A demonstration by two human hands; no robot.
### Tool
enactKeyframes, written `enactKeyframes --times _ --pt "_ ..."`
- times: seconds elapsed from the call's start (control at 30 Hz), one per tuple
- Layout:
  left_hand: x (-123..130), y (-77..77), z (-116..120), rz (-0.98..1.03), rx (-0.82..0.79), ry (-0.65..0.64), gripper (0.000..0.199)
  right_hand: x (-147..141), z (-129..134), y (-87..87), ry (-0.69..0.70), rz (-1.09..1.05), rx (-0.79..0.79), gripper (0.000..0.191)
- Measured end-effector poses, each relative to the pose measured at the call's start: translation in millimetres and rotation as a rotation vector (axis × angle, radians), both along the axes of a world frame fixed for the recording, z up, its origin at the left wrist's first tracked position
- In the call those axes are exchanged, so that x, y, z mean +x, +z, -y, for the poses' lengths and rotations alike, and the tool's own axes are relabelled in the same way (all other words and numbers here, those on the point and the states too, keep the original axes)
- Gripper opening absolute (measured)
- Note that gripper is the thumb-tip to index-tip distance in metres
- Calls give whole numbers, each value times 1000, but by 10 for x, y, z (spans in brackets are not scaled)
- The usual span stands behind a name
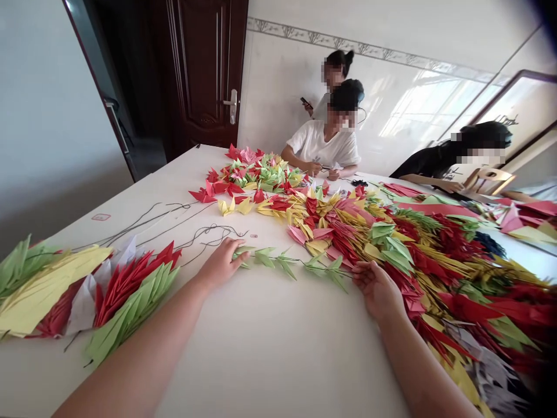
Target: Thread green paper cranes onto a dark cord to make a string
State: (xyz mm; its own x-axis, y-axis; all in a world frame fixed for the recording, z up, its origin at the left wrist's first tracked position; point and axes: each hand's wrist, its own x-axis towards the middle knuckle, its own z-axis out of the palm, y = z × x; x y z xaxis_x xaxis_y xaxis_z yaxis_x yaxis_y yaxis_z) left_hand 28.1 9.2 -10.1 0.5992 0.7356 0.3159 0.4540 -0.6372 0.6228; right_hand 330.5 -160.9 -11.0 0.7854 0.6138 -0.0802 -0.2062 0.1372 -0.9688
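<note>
A dark string threaded with green folded paper pieces [285, 264] stretches between my hands above the white table [261, 348]. My left hand [224, 262] has its fingers closed around the left end of this strand, at a green piece. At the right end, my right hand [378, 288] pinches the string, its fingers curled. Beside the right hand lies a big heap of red, yellow and green folded paper [339, 226]. Loose dark strings [209, 232] lie just beyond my left hand.
Bundles of yellow, white, red and green folded paper [126, 290] lie at the left. A seated person in white [324, 145] works across the table, with another person behind holding a phone. A person in black [430, 162] leans over the table at the right.
</note>
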Motion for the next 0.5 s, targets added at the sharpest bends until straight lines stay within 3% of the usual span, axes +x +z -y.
enactKeyframes --times 0.2,0.5 --pt "-48 51 60 -55 -106 -65 47 -26 11 24 28 22 2 29" --pt "-41 73 152 -52 -52 -87 47 13 32 8 60 -28 25 27"
